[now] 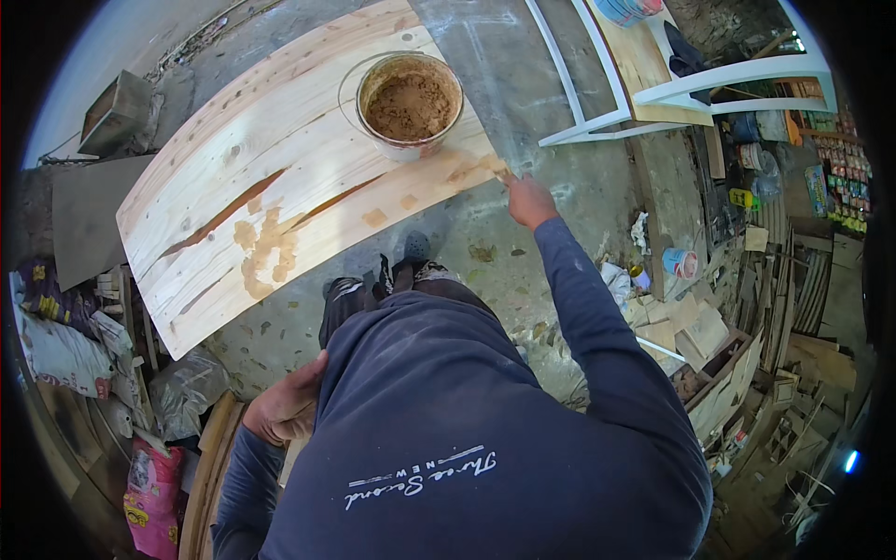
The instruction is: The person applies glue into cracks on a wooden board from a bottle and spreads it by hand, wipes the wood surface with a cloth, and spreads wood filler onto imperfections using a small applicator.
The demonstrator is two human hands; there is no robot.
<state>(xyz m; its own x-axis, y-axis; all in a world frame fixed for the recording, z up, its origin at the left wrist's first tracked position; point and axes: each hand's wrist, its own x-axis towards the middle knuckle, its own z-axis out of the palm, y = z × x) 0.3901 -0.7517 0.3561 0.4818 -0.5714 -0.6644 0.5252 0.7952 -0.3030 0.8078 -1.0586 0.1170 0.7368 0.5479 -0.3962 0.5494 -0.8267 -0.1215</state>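
My right hand (530,200) is closed on a small flat scraper (505,175), mostly hidden by my fingers, at the right corner of a pale wooden panel (327,140). A wet tan smear (467,171) runs along the wood beside its tip. On the panel stands a round bucket (407,147) holding lumpy brown paste (409,105), its wire handle lowered to the left. More tan patches (266,252) lie by the dark cracks in the boards. My left hand (289,401) rests against my side, thumb stretched out and other fingers partly hidden; I see nothing held in it.
A white-framed table (607,56) stands at the far right. Wood scraps (700,336) and a small tub (679,262) lie along the right. On the left are a grey board (89,219), sacks (61,345) and a pink bag (152,495). Leaves litter the concrete floor (504,252).
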